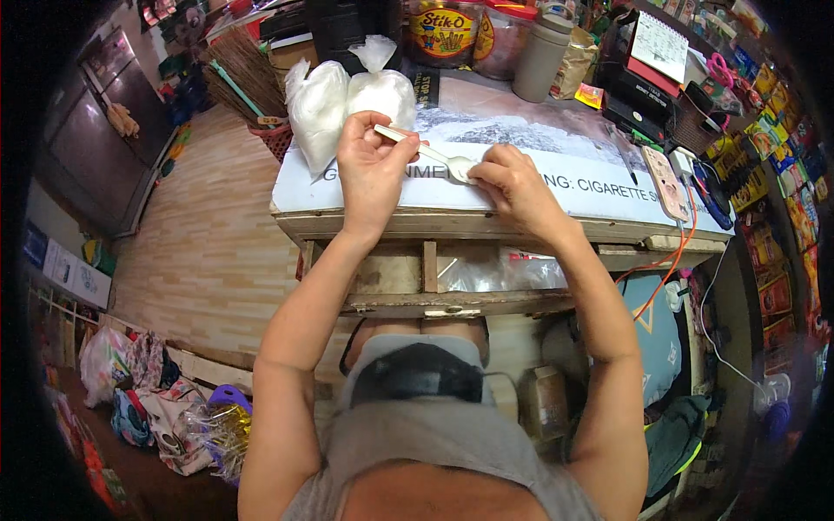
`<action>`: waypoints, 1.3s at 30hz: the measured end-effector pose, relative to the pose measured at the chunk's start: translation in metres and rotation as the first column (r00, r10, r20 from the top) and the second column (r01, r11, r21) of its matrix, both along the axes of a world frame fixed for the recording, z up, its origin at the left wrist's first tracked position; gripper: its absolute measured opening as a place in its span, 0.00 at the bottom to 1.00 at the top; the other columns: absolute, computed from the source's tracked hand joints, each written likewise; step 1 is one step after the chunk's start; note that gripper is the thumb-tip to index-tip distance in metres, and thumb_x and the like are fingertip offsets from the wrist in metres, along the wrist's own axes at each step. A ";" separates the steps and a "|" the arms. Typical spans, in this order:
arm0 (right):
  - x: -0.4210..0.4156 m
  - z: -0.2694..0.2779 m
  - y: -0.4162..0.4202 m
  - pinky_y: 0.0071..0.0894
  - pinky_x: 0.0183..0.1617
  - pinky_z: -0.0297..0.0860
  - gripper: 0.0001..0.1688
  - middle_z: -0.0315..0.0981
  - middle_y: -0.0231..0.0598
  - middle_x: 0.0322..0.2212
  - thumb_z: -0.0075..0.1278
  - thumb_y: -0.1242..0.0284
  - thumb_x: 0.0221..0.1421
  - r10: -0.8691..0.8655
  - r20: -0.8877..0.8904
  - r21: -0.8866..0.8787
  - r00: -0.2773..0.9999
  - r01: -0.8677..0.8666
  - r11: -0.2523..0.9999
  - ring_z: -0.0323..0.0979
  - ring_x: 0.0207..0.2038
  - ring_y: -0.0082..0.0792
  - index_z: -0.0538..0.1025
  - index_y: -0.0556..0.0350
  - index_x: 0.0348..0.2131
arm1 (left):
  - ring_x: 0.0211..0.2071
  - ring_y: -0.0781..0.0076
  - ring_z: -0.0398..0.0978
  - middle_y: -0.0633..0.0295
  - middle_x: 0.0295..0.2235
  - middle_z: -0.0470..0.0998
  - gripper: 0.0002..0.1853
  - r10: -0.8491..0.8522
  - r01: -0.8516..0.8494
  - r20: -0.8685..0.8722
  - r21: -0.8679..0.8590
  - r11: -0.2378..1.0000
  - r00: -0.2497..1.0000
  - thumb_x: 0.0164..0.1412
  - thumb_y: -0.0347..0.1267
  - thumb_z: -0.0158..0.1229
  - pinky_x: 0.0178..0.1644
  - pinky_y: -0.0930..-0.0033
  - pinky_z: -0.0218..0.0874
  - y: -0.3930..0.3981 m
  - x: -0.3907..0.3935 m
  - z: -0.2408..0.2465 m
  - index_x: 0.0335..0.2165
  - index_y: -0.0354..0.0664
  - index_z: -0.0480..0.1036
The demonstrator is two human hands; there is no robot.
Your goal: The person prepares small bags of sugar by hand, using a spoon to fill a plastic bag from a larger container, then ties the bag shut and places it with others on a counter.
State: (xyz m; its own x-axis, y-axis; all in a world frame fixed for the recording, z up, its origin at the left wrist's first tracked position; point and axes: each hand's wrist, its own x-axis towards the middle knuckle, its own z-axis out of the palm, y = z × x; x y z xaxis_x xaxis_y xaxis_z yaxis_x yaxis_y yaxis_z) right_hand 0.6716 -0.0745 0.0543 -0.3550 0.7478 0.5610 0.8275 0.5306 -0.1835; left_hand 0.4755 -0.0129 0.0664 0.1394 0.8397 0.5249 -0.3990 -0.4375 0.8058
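Note:
My left hand [373, 163] pinches the handle of a white plastic spoon [427, 151] above the table's printed white cover [417, 192]. The fingers of my right hand [511, 179] are bent at the spoon's bowl; whether they grip it or something small there is hidden. Just behind my left hand stand two knotted clear plastic bags of white contents, one on the left [317, 107] and one on the right [384, 91].
An open drawer [391, 277] below the table edge holds clear plastic bags [482, 273]. Behind are plastic jars [443, 32], a grey tumbler [541, 55] and a money detector [642, 98]. A phone [664, 182] with an orange cable lies at right; a broom [241, 78] stands left.

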 end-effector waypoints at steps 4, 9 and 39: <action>0.044 -0.002 -0.009 0.35 0.38 0.63 0.07 0.66 0.44 0.26 0.50 0.80 0.44 -0.106 -0.124 -0.038 0.987 0.102 0.994 0.66 0.32 0.43 0.73 0.62 0.29 | 0.34 0.72 0.73 0.54 0.32 0.72 0.16 -0.004 0.000 0.030 0.134 0.991 1.000 0.53 0.17 0.50 0.37 0.74 0.68 0.000 -0.003 0.018 0.40 0.34 0.56; 0.107 0.011 -0.001 0.36 0.51 0.60 0.19 0.64 0.58 0.44 0.42 0.69 0.55 -0.556 -0.007 -0.265 0.831 0.535 0.802 0.63 0.49 0.50 0.68 0.65 0.43 | 0.34 0.69 0.71 0.54 0.31 0.71 0.16 0.470 -0.270 -0.416 0.454 0.849 0.779 0.51 0.25 0.47 0.38 0.69 0.64 0.036 -0.042 0.059 0.41 0.32 0.62; 0.143 -0.016 -0.079 0.58 0.59 0.42 0.32 0.58 0.43 0.53 0.34 0.51 0.56 -0.714 0.113 -0.087 0.691 0.722 0.686 0.45 0.60 0.49 0.66 0.55 0.50 | 0.30 0.51 0.75 0.45 0.27 0.75 0.13 0.746 -0.081 -0.478 0.815 0.573 0.465 0.44 0.29 0.54 0.39 0.59 0.64 0.084 0.065 0.109 0.31 0.36 0.75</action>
State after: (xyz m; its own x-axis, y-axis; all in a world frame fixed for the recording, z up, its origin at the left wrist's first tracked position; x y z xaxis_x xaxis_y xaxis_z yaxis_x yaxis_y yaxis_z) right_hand 0.8142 -0.1536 0.0386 0.2862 0.8461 0.4496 0.9582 -0.2528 -0.1342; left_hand 0.5406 0.0707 0.1753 0.4595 0.4067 0.7896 0.5607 -0.8223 0.0973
